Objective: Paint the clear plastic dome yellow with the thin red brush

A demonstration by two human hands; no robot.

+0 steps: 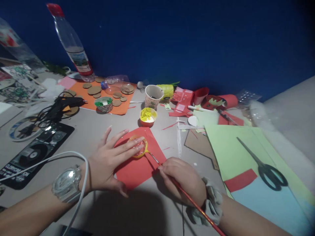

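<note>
A red sheet of paper [135, 172] lies on the table under a clear round piece [145, 146] with yellow paint around its rim. My left hand [108, 160] is spread over it, fingertips resting on the piece and partly hiding it. In my right hand [183, 182] is a thin red paintbrush [189, 198]; its tip, loaded with yellow, touches the right side of the rim. Just behind the paper stands a small cup of yellow paint [147, 116].
Behind the paint is a paper cup [153, 96]. A green paint cup [103, 104] and cardboard discs lie around the orange sheet [118, 109]. Tall bottle [76, 52] stands at back left. Black scissors [265, 170] lie on coloured paper at right. A white cable [85, 177] crosses my left wrist.
</note>
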